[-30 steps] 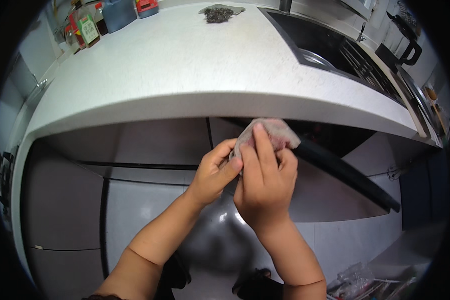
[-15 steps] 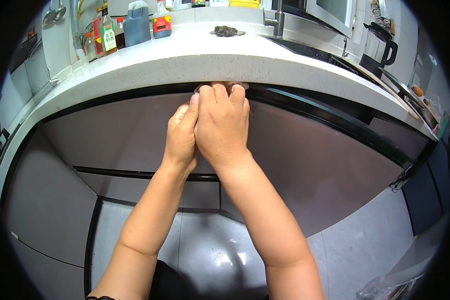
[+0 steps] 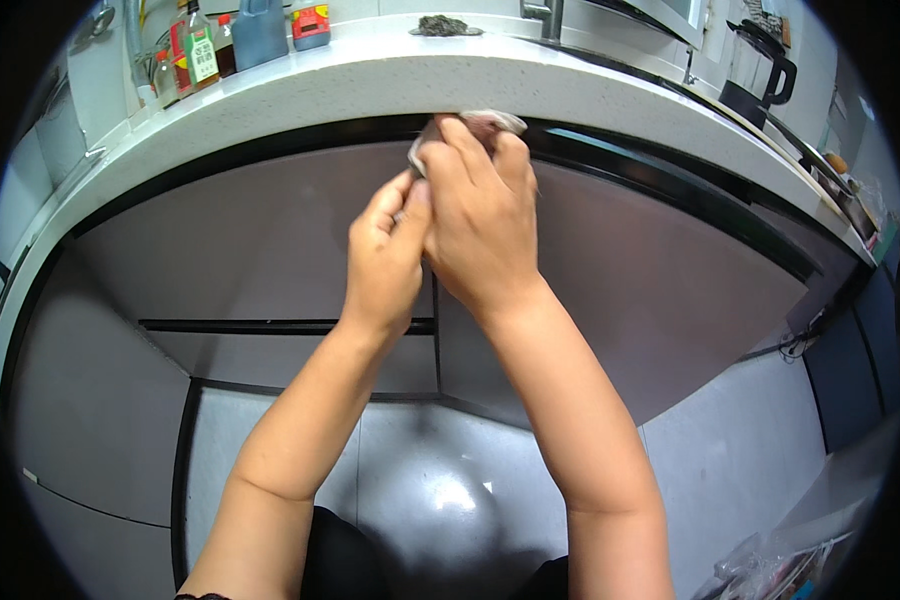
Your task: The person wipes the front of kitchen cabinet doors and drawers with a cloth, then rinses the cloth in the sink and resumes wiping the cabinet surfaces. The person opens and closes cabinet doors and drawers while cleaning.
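Note:
A crumpled pinkish-white cloth (image 3: 500, 122) is bunched under the fingers of my right hand (image 3: 480, 220), at the dark strip below the countertop edge. Those fingers are bent over it, and part of the cloth sticks out beyond the fingertips. Just left of it and touching it, my left hand (image 3: 382, 255) is closed with the thumb pressed against the fingers. A bit of pale cloth shows between them; most of what it grips is hidden. Behind both hands are the brown-grey cabinet fronts (image 3: 660, 270).
On the white countertop (image 3: 330, 85) lies a dark scouring pad (image 3: 443, 25). Sauce bottles (image 3: 200, 50) and a blue-grey jug (image 3: 260, 35) stand at the left. A faucet (image 3: 547, 15) and a blender (image 3: 760, 75) are toward the right.
My hands have shifted slightly right relative to the cabinet, and more of the cloth shows past my right fingers. The view has tilted down, so the counter sits higher.

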Tool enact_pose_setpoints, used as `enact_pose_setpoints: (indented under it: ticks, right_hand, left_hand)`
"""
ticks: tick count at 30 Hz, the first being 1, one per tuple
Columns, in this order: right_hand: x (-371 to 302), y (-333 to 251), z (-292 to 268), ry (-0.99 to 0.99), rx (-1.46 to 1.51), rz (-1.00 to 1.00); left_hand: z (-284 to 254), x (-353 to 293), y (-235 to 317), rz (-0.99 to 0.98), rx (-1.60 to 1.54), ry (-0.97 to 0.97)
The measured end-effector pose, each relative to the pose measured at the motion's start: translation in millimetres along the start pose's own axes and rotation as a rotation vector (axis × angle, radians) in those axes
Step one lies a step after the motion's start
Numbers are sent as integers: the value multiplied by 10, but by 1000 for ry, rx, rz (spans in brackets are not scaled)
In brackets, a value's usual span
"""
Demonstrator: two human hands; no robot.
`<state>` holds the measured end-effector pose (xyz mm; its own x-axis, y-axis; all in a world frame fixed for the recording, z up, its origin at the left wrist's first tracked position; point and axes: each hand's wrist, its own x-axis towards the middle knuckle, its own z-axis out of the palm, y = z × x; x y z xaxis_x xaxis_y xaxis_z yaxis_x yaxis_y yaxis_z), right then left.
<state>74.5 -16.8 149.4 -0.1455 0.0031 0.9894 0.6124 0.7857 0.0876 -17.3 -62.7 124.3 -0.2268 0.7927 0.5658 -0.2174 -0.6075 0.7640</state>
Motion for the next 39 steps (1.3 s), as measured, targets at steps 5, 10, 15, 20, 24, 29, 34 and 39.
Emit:
enact_pose_setpoints:
  ticks: [5,10,15,20,24,29,34,39]
  right_hand:
    - [-75,16,44,-10,-188,40]
    - [-173,94,57,100,-161,102]
    - [-206,130,-20,270,-27,154]
    - [-166,49,47,105,-336,270]
    - [-171,-39,48,55,-304,363]
    - [-138,-253,350,-40,-244,272]
    - [-276,66,187,-57,-160,61]
    - [-383,654,-476,-144,-308,52]
  left_hand:
    - [-44,75,-141,-100,-14,2]
    - [11,113,-149,-39,34,-22]
    - [1,196,-48,-41,87,-80]
    - [-44,281,-37,-32,109,-88]
    - [-118,298,-60,-38,114,-64]
    - [-245,260,-142,-72,-13,109]
    - [-260,159,-263,-123,31,-26]
    - [-178,62,-168,-119,266,-118]
